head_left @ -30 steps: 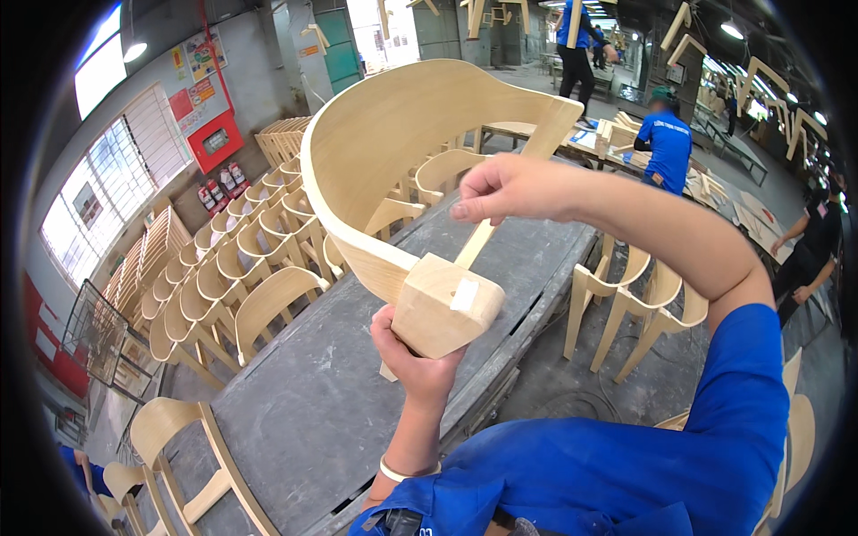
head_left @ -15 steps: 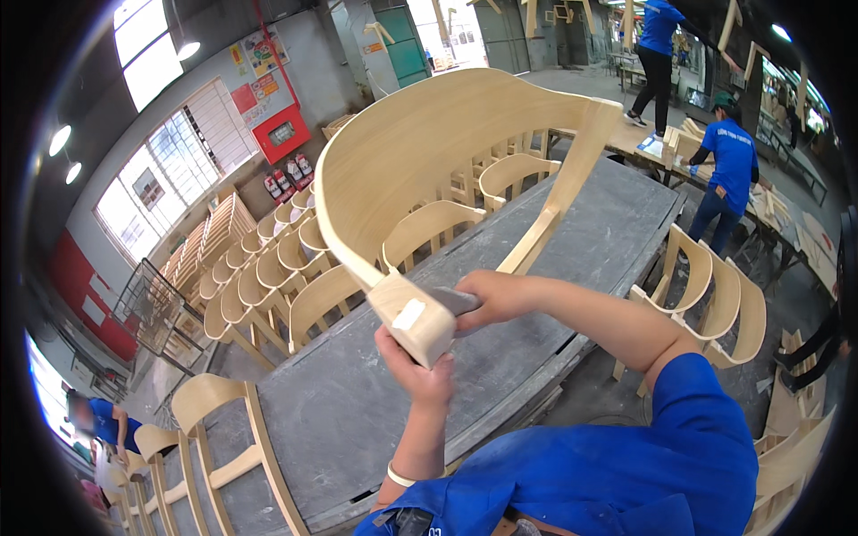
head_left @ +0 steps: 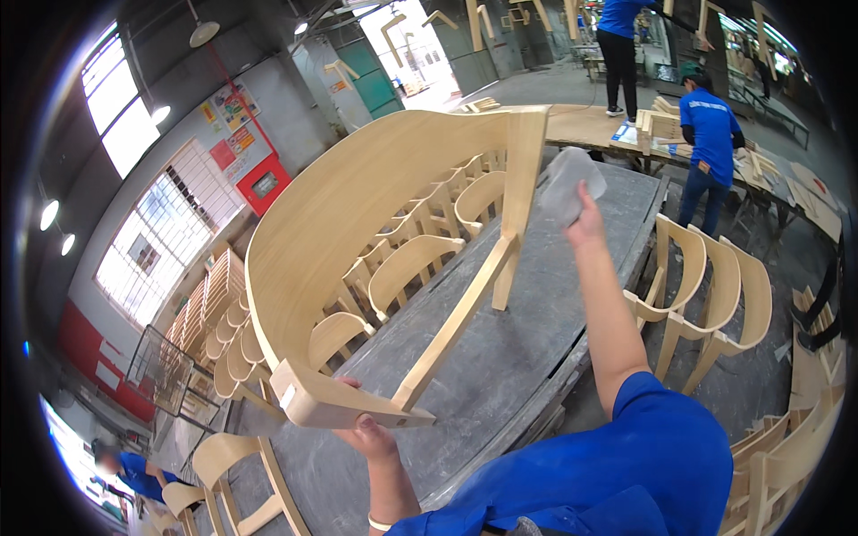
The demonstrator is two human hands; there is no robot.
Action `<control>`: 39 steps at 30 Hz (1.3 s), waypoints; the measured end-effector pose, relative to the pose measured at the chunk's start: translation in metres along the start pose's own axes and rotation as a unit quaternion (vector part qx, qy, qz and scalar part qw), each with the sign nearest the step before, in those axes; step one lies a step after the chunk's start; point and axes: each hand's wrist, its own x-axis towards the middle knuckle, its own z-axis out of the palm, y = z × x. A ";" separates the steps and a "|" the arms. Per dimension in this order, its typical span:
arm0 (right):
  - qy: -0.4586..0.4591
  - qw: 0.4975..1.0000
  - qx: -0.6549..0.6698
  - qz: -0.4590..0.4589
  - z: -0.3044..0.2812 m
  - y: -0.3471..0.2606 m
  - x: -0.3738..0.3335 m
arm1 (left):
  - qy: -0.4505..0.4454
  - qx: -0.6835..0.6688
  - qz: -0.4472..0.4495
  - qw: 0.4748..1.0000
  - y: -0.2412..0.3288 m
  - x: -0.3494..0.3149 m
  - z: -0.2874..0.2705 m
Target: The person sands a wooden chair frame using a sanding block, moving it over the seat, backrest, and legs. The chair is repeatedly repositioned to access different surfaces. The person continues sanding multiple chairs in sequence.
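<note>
The bare left hand point(head_left: 368, 438) is gripping, fingers wrapped, the near leg point(head_left: 326, 400) of a pale wooden chair frame point(head_left: 357, 196) with a broad curved backrest, which is tilting over a long dark-grey tabletop point(head_left: 500, 380). The bare right hand point(head_left: 585, 223) is pinching a flat grey sheet point(head_left: 565, 189) near the far leg point(head_left: 524, 179).

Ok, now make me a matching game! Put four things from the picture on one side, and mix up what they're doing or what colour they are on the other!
Things:
1. left hand
2. wall box
3. right hand
4. tabletop

Matches:
A. holding a grey pad
B. dark grey
C. gripping the wooden chair frame
D. red

Right pairs: 1-C, 2-D, 3-A, 4-B.
</note>
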 end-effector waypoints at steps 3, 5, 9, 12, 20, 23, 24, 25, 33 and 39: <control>0.041 0.998 0.051 0.016 -0.036 0.009 0.055 | 0.016 0.019 0.037 0.999 0.006 -0.004 0.004; 0.044 0.998 0.023 0.048 -0.054 0.018 0.084 | 0.021 0.075 0.049 0.996 0.011 -0.009 0.002; -0.396 0.792 0.295 0.359 -0.076 0.032 0.110 | -0.001 0.101 0.039 0.994 0.010 -0.019 -0.012; -0.226 0.952 -0.011 0.205 -0.088 0.039 0.097 | -0.011 0.107 0.045 0.993 -0.003 -0.019 -0.038; -0.210 0.958 -0.037 0.193 -0.084 0.082 0.006 | 0.012 0.148 0.107 0.983 -0.037 0.015 -0.149; -0.204 0.964 -0.050 0.166 -0.063 0.091 -0.045 | 0.008 0.095 0.124 0.988 -0.052 0.023 -0.187; -0.207 0.966 -0.040 0.149 -0.052 0.092 -0.061 | -0.007 0.099 0.117 0.988 -0.055 0.029 -0.202; -0.149 0.975 -0.052 0.157 -0.042 0.092 -0.077 | -0.030 0.101 0.107 0.989 -0.057 0.035 -0.217; -0.083 0.982 -0.113 0.127 0.029 0.085 -0.200 | 0.141 -0.047 -0.069 0.986 -0.114 0.097 -0.286; -0.295 0.945 0.034 0.140 0.050 0.085 -0.249 | 0.186 -0.026 -0.152 0.971 -0.117 0.135 -0.298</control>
